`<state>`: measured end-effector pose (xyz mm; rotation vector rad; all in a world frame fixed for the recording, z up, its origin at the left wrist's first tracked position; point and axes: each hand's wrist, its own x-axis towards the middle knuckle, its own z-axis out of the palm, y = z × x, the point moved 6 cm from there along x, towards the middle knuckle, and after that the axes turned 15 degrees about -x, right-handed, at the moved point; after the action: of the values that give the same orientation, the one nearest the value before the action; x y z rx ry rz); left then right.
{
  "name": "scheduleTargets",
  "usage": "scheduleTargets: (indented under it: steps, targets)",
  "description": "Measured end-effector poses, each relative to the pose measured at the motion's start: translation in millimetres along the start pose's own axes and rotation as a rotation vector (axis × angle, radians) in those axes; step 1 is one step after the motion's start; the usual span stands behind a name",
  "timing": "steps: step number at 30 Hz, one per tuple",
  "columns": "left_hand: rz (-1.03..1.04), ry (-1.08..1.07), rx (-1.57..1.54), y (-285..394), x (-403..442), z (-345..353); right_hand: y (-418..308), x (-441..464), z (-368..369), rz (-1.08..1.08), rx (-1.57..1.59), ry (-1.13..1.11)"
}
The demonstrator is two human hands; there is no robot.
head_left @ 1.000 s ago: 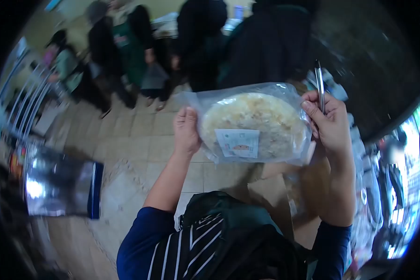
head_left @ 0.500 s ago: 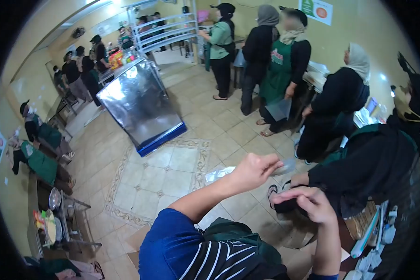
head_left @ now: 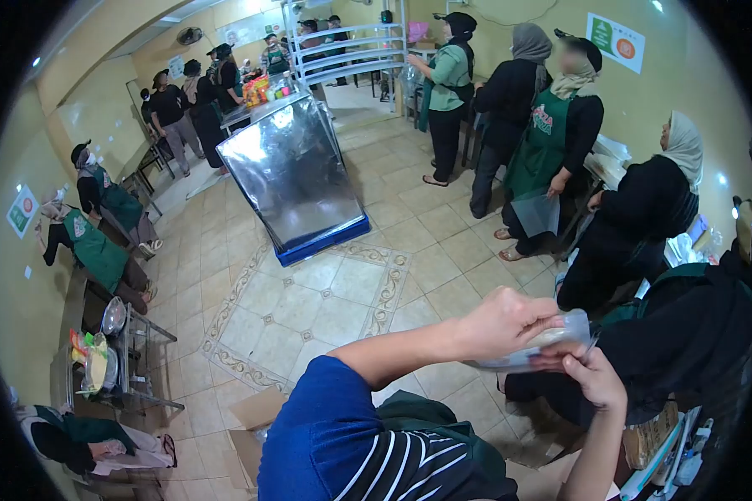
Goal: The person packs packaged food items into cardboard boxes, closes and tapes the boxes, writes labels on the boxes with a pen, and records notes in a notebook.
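Note:
My left hand (head_left: pixel 514 324) reaches across to the right, its fingers closed on a clear plastic bag (head_left: pixel 575 327). My right hand (head_left: pixel 600 380) meets the bag from below, thumb and fingers closed at its edge. Part of the right fingers is blurred and shows through the plastic. What, if anything, lies inside the bag I cannot make out. Both hands are held up in front of my body, above the tiled floor.
A shiny metal-topped table (head_left: pixel 297 179) with a blue edge stands ahead. Several people in green aprons (head_left: pixel 543 134) line the right wall. Close at right, a person in dark clothes (head_left: pixel 685 334) bends over. A cardboard box (head_left: pixel 244 451) sits below; a side table (head_left: pixel 146 376) holds bowls.
My left hand has moved right with the plastic bag. My right hand, empty with its fingers apart before, has come up and closed on the bag. The view has turned left.

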<state>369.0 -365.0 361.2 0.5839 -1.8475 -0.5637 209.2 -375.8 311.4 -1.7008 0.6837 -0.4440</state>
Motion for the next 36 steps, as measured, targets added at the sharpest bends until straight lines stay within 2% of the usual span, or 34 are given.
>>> scheduleTargets:
  steps: [1,3,4,5,7,8,10,11,13,15,17,19,21,22,23,25,27,28,29,30,31,32,33,34,35,36]
  targets:
    - [0.003,0.005,0.006,1.3,2.0,-2.5,0.5,-4.9,-8.8,-0.005,-0.004,-0.005]
    - [0.069,0.026,-0.031,8.8,5.3,-5.1,6.8,-21.6,-30.2,0.274,-0.73,0.105]
    - [0.069,0.027,-0.029,9.6,7.4,-5.5,-5.5,-24.8,-24.4,0.106,-0.647,0.11]
    - [0.109,0.01,-0.003,12.9,9.1,-3.6,-6.2,-24.4,-18.4,0.105,-0.646,0.106]
    - [0.146,-0.009,0.026,18.5,13.3,-2.2,-19.1,-23.4,-6.9,-0.122,-0.208,0.144]
    - [0.171,0.013,-0.002,22.8,15.3,-4.7,-13.0,-23.4,-10.5,-0.123,-0.205,0.14]
    - [0.197,0.038,-0.027,30.2,19.4,-13.4,18.7,-23.9,-38.1,0.033,-0.502,0.196]
    - [0.176,0.079,-0.062,32.2,21.4,-22.0,38.0,-31.1,-48.3,0.033,-0.503,0.193]
    - [0.155,0.121,-0.098,36.6,24.7,-31.0,68.0,-50.4,-71.3,0.232,-0.436,0.467]
    - [0.128,0.177,-0.192,39.2,27.3,-37.4,64.6,-66.1,-62.9,0.227,-0.321,0.514]
    - [0.15,0.206,-0.266,40.1,29.5,-34.4,63.2,-88.7,-51.7,-0.064,-0.15,0.489]
    - [0.174,0.217,-0.361,41.2,36.1,-24.0,71.0,-121.1,-56.0,-0.15,-0.207,0.606]
    - [0.062,0.232,-0.603,33.5,43.1,-11.8,82.8,-165.3,-61.7,-0.109,-0.141,1.092]
    - [0.057,0.216,-0.624,31.2,47.9,-1.8,72.0,-184.5,-57.8,-0.123,-0.165,1.153]
    - [0.027,0.209,-0.742,26.0,54.7,12.5,82.7,-218.4,-62.5,-0.113,-0.099,1.116]
    - [-0.01,0.184,-0.879,19.6,69.3,44.4,81.0,-282.3,-58.8,0.012,-0.066,1.492]
    - [-0.046,0.079,-1.213,20.8,81.4,85.2,63.3,-340.7,-53.5,0.059,-0.135,1.625]
    - [-0.105,0.049,-1.293,25.0,87.0,104.4,37.2,-357.7,-43.1,0.054,-0.357,1.686]
    - [-0.193,-0.028,-1.402,33.1,89.7,124.7,8.1,-377.4,-22.9,0.295,-0.613,1.705]
    - [-0.111,0.008,-1.312,44.2,95.5,139.1,7.2,-416.3,-7.3,0.4,-0.726,1.812]
    - [-0.086,-0.025,-1.362,51.1,98.7,159.2,7.1,-456.7,12.6,0.694,-1.068,1.799]
    - [-0.062,-0.087,-1.344,57.0,102.8,178.2,-16.5,-441.7,37.6,0.44,-0.543,2.097]
    - [0.084,-0.144,-1.161,68.6,107.2,187.2,-38.2,-438.3,55.3,0.481,-0.638,2.042]
    - [0.093,-0.116,-1.223,77.5,106.7,208.4,-58.5,-432.5,75.9,0.528,-0.736,2.118]
    - [-0.136,-0.268,-1.368,81.1,101.7,233.5,-72.0,-426.1,96.7,0.583,-0.829,2.169]
    - [-0.214,-0.36,-1.43,87.1,93.6,259.5,-76.7,-425.8,114.8,0.58,-0.843,2.236]
